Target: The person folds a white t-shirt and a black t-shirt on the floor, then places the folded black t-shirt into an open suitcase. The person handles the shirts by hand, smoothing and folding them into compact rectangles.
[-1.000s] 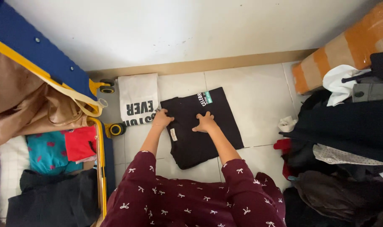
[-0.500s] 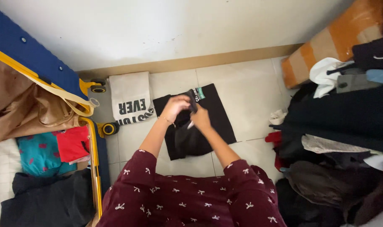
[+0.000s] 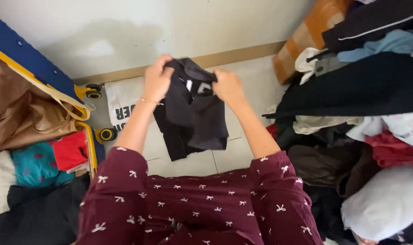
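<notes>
Above pale floor tiles [image 3: 251, 75], left hand [image 3: 157, 79] and right hand [image 3: 228, 86] each grip the black folded cotton T-shirt's [image 3: 193, 113] top corners, hanging between them.

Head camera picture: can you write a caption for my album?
Both hands, left and right, lift a black shirt above the tiled floor, beside an open suitcase and a clothes pile.

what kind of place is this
Probably a room at home, in the middle of packing: an open blue and yellow suitcase holding folded clothes sits on the tiled floor, beside a heap of clothes.
</notes>
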